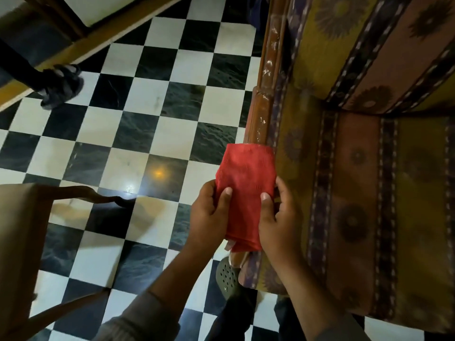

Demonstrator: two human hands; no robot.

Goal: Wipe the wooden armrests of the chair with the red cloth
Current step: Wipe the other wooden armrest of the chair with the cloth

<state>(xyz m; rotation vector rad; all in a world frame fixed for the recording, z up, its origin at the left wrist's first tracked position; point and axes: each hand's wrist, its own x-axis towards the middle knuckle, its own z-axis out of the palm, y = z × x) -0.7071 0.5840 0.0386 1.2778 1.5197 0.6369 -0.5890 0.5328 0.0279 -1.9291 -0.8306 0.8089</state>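
Note:
A folded red cloth (246, 183) lies draped over the near end of the chair's wooden armrest (263, 99), a reddish-brown rail running away from me along the left side of the patterned seat. My left hand (209, 215) grips the cloth's left edge, thumb on top. My right hand (278, 217) holds its right edge, thumb pressed on the cloth. The armrest under the cloth is hidden; a short piece shows below my hands.
The chair's cushion (369, 193) with floral stripes fills the right side. A black and white checkered floor (147, 119) spreads to the left. Another person's sandalled foot (61, 84) stands at the far left. A light wooden chair (24, 230) is at lower left. My shoe (227, 279) is below the armrest.

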